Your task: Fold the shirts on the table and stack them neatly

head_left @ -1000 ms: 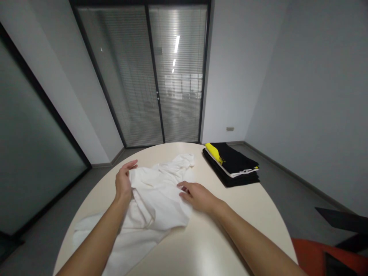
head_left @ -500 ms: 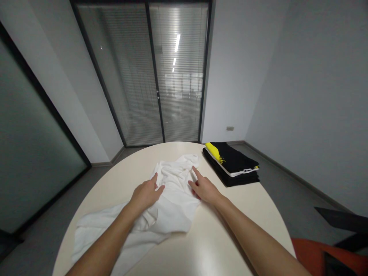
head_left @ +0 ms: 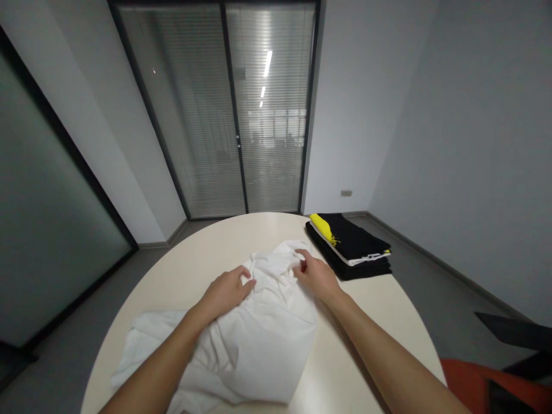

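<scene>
A white garment (head_left: 259, 339) lies crumpled on the round cream table (head_left: 379, 322), reaching from the middle down to the near left edge. My left hand (head_left: 226, 293) rests on its upper part with the fingers curled into the cloth. My right hand (head_left: 317, 275) pinches the garment's far edge, fingers closed on the fabric. Both forearms stretch over the table from the near side.
A folded stack of black clothes with a yellow patch (head_left: 349, 244) sits at the table's far right. An orange chair seat (head_left: 487, 385) shows at the lower right. Glass doors with blinds (head_left: 233, 115) stand behind the table.
Both hands went from lying flat on the garment to gripping its far part. The cloth has been drawn toward me and now covers more of the near table.
</scene>
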The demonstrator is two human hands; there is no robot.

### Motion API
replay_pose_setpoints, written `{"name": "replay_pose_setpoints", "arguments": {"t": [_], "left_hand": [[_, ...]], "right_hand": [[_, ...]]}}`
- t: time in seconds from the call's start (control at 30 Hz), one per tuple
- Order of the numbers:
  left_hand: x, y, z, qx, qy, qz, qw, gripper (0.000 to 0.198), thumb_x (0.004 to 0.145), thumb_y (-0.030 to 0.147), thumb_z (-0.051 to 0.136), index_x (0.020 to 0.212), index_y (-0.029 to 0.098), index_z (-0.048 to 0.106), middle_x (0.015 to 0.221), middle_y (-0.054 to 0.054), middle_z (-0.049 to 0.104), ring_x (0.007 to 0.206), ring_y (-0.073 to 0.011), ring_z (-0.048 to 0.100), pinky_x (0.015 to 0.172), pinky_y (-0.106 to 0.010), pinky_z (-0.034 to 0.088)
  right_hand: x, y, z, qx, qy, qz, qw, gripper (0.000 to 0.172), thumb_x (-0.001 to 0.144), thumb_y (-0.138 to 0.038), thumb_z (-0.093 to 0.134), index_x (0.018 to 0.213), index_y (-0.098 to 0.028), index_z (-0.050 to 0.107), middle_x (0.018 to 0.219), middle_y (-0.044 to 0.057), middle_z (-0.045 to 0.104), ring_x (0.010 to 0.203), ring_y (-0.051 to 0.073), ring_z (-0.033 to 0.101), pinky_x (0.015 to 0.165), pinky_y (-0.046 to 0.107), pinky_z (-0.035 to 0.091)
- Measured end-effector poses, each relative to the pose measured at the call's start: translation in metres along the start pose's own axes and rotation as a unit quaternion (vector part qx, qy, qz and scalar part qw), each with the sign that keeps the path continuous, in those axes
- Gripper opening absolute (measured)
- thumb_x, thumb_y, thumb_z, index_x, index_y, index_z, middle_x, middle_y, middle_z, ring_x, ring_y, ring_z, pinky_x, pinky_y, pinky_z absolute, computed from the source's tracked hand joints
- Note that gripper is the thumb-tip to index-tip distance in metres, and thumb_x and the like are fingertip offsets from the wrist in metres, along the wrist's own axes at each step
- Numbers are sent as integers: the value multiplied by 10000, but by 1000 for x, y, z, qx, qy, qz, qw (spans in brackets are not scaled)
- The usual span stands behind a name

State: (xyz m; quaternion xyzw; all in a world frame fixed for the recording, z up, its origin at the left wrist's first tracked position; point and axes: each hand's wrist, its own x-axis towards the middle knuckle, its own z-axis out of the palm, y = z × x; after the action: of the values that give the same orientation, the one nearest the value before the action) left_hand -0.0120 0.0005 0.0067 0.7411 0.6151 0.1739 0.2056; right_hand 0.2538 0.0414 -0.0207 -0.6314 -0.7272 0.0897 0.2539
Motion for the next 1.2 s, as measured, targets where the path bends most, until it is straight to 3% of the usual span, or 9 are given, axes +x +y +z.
{"name": "replay_pose_setpoints", "arguments": {"t": [0.1,0.3,0.43,0.53,0.63,0.8,0.87,1.03,1.2], "left_hand": [[3,-6,3,48,36,-44,997,654,870,487,563,1444,196,443,779,-37,729,744,-225,679,645,-272,417],[4,-25,-6,190,91,-109,971,309,933,400,459,999,238,714,947,-131,738,877,-315,696,723,-367,471],[-1,-14,-15,175,193,-54,964,364,956,354,450,1248,221,620,1035,-116,722,926,-277,687,856,-398,482],[-10,10,-9,84,198,99,972,565,917,398,562,1450,254,444,1306,-91,630,1025,-231,664,941,-372,479],[-16,29,4,-5,160,150,976,743,848,468,665,1506,304,360,1405,-56,572,1017,-204,673,870,-321,525],[-10,28,16,-118,161,105,974,332,908,369,555,1203,247,645,1116,-39,724,921,-187,687,769,-272,523],[-3,22,16,-182,165,77,966,257,894,340,521,1056,212,675,994,-42,740,862,-184,686,741,-265,516],[12,6,15,-313,181,9,932,208,761,303,492,873,180,618,756,-17,677,718,-179,639,654,-266,496],[15,5,17,-419,154,-55,893,205,677,273,507,840,185,594,755,-4,657,711,-170,631,642,-258,500]], "right_hand": [[2,4,-5,-6,-5,5,1000,282,953,-384,504,1096,-232,693,895,69,735,809,213,663,641,269,366],[5,5,-24,99,73,-18,992,320,982,-405,427,1104,-212,651,875,62,725,789,211,657,702,287,434],[0,-3,-29,175,127,-81,973,320,988,-397,415,1176,-209,594,1119,100,695,1024,245,634,866,350,483],[-9,-16,-24,191,97,-179,960,326,998,-351,412,1261,-224,559,1256,111,640,1190,257,571,1018,425,447],[-19,-30,-16,213,34,-270,938,474,1003,-287,418,1473,-227,387,1433,132,524,1327,252,488,1113,462,386],[-27,-38,-9,251,-61,-319,912,703,1006,-240,417,1595,-226,35,1433,137,541,1384,228,444,1128,461,368],[-25,-36,-7,245,-79,-301,918,716,988,-250,469,1588,-237,80,1355,117,610,1327,228,502,1106,454,383],[-18,-25,-2,151,-76,-220,961,461,923,-339,600,1362,-211,535,1266,114,657,1084,242,624,991,417,441],[-18,-29,-6,125,-81,-226,963,466,880,-405,659,1295,-201,609,1135,99,699,994,232,628,911,372,442]]}}
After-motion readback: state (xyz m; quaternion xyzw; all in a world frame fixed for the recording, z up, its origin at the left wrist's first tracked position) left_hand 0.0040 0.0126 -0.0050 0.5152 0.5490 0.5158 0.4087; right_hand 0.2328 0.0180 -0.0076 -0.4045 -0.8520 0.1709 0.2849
